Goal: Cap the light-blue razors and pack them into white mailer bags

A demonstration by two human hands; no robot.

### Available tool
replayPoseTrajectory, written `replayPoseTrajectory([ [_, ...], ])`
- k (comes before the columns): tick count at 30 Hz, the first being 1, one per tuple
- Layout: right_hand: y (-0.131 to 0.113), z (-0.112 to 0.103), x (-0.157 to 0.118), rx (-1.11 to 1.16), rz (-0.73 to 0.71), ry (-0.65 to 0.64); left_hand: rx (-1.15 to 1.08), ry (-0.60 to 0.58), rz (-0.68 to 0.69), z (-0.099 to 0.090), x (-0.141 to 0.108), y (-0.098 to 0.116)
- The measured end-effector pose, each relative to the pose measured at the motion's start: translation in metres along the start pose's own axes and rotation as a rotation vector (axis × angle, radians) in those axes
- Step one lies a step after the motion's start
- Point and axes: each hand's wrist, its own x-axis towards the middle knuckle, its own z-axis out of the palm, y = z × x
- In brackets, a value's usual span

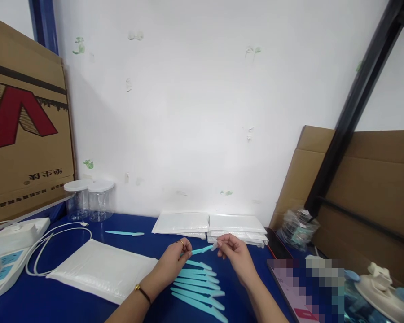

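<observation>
While our left hand [175, 258] pinches the turquoise razor [202, 250] by its handle, our right hand [234, 251] has the clear cap [214, 246] at the blade end, over the bench [240, 300], between its back edge and the razor row [210, 285] toward the near edge; we'd keep both lined up, stay off the blade, no twisting

You are facing a patchily marked white wall [188, 112], while a black post [356, 103] is slanting on your right beside a blue tabletop [148, 244].
</observation>
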Motion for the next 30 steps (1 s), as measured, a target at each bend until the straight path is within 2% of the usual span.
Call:
replayPoseTrajectory([
  [8,0.006,0.007,-0.003,-0.069,0.09,-0.108,0.026,-0.026,-0.011,-0.002,-0.001,0.008],
  [10,0.012,0.003,-0.003,-0.224,0.076,-0.144,0.086,-0.046,-0.004,-0.001,-0.002,0.009],
  [13,0.02,-0.004,-0.001,-0.537,-0.018,-0.176,0.195,-0.09,0.031,0.001,-0.006,0.01],
  [15,0.02,-0.009,-0.001,-0.669,-0.055,-0.199,0.24,-0.166,0.036,0.001,-0.01,0.01],
  [18,0.012,-0.012,-0.005,-0.72,-0.039,-0.265,0.281,-0.378,0.03,-0.002,-0.018,0.01],
  [20,0.003,-0.011,-0.013,-0.728,-0.01,-0.39,0.315,-0.5,0.052,-0.003,-0.022,0.011],
  [22,-0.005,-0.007,-0.025,-0.771,0.023,-0.579,0.346,-0.55,0.086,-0.002,-0.026,0.015],
  [24,-0.011,-0.002,-0.039,-0.851,0.04,-0.723,0.363,-0.543,0.089,-0.001,-0.03,0.022],
  [25,-0.014,0.001,-0.047,-0.893,0.034,-0.748,0.366,-0.529,0.083,-0.001,-0.033,0.027],
  [30,-0.029,0.01,-0.077,-1.004,-0.107,-0.682,0.424,-0.463,0.115,0.004,-0.055,0.052],
])
